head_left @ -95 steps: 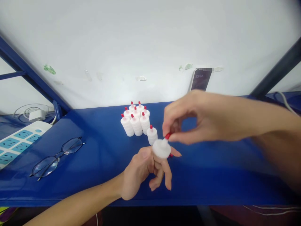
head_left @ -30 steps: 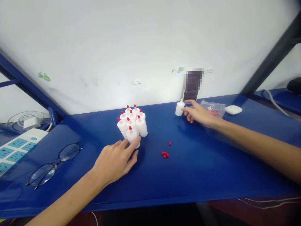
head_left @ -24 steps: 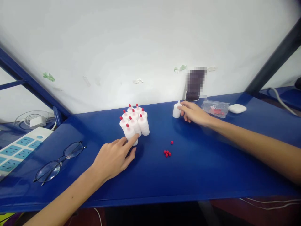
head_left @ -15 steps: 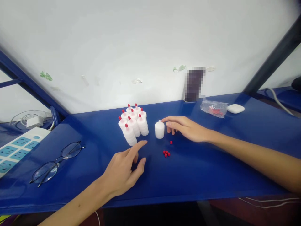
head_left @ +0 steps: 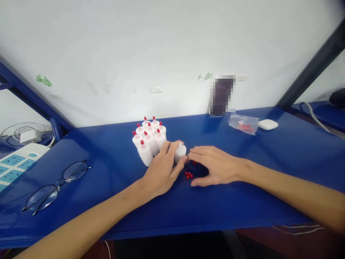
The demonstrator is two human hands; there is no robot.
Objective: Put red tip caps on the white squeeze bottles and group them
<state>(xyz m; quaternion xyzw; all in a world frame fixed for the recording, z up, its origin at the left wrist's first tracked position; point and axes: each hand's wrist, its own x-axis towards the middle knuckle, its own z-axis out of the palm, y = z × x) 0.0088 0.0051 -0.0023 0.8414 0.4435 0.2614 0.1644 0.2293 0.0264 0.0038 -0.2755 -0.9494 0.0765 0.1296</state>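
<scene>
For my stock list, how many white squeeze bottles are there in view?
10 visible: nine red-capped bottles, grouped in rows of two, three, three and one, back to front; one bottle without red cap, in the left hand. More may be hidden.

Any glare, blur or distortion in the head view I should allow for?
Head view: the phone is pixelated; the uncapped white bottle looks pale, with little surface detail; the clear bag catches highlights; below the blue table it is very dark; the top right corner dims.
</scene>
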